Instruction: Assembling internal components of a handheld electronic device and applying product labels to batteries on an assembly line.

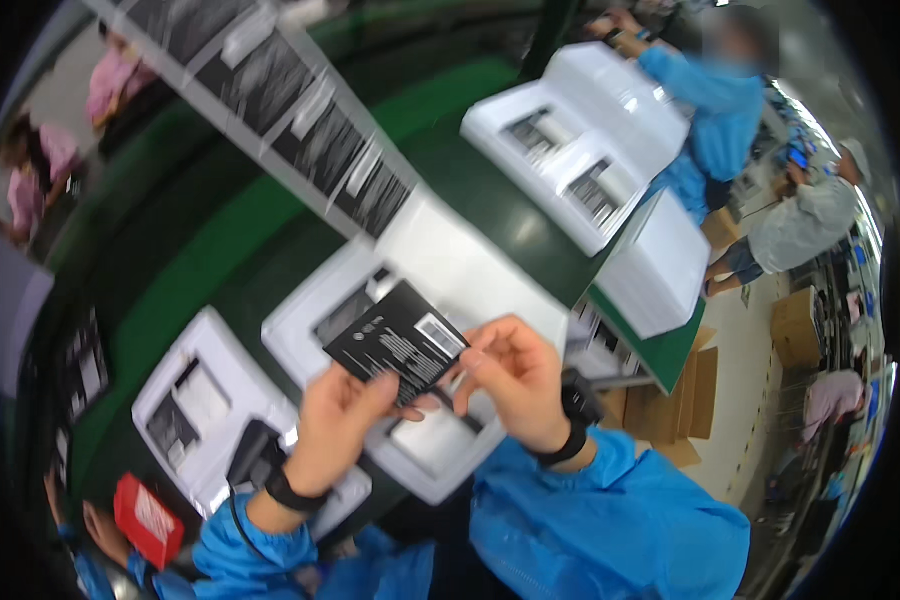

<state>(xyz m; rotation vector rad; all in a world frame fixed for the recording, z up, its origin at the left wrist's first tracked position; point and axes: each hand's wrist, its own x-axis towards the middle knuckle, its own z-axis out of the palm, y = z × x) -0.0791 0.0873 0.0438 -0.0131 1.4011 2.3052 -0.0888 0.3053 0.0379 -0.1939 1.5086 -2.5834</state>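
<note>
A flat, square black card or thin box [395, 335], with white print and a barcode label, is held tilted in front of me. My left hand [335, 420] grips its lower left edge, thumb on top. At the right corner, the fingers of my right hand [518, 382] pinch its edge. Right beneath it lies a white moulded box [288, 328] with recesses, its white lid [470, 250] opened away from me. A similar black printed piece [348, 312] sits in one recess, partly covered by the held one. My hands hide part of the box.
Another white box [155, 400] with black pieces stands at the left, near a red box [148, 522] by another person's hand. Across the green table [515, 225] are an open white box [530, 165], a closed white box [660, 265] and a co-worker in blue [715, 110]. Cardboard cartons [680, 395] stand right.
</note>
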